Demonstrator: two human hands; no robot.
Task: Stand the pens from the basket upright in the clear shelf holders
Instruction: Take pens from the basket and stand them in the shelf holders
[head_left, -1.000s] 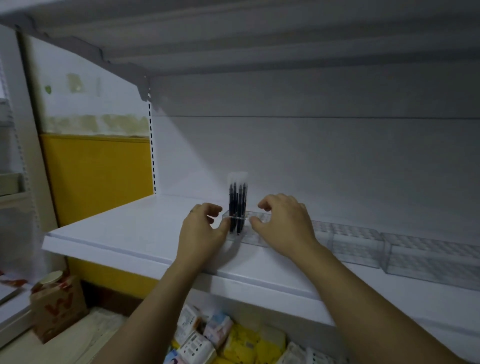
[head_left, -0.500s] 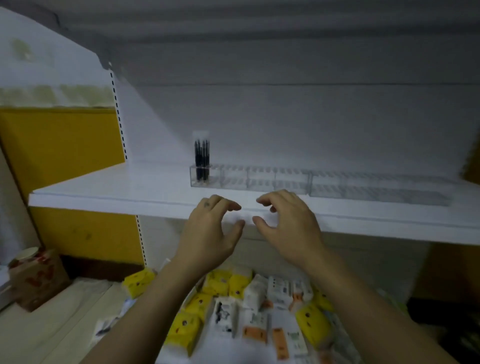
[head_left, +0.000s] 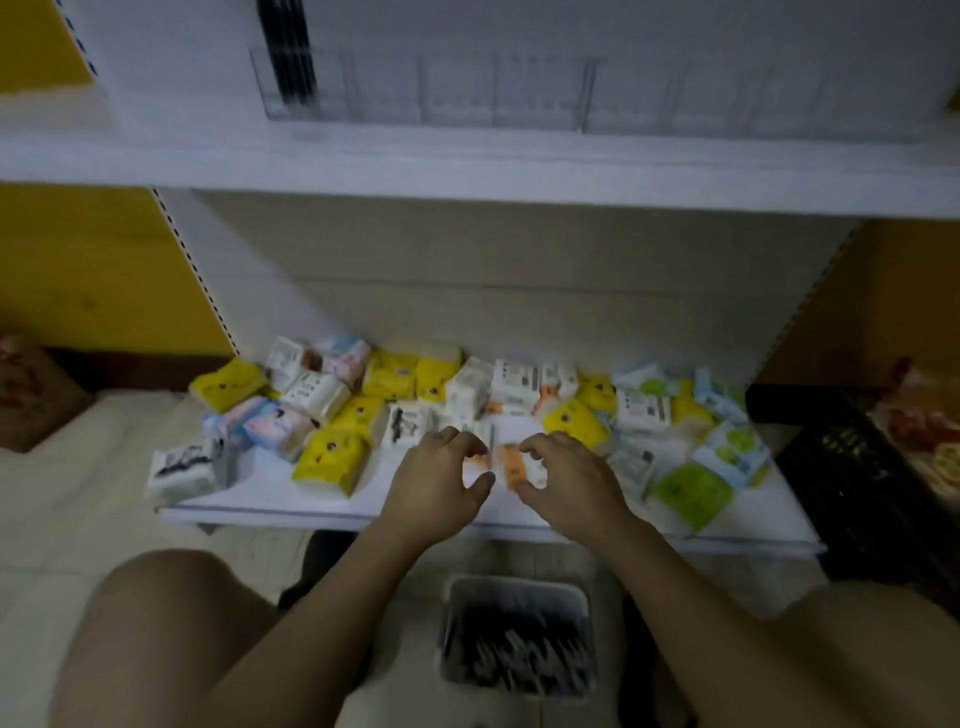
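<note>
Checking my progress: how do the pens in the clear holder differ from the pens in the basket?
The holder pens stand upright in a tight bunch at the clear holder's left end; the basket pens lie heaped. The holder pens are on the upper shelf; the basket pens are far below, in the basket. Holder pens are few, basket pens many. Both look dark.
</note>
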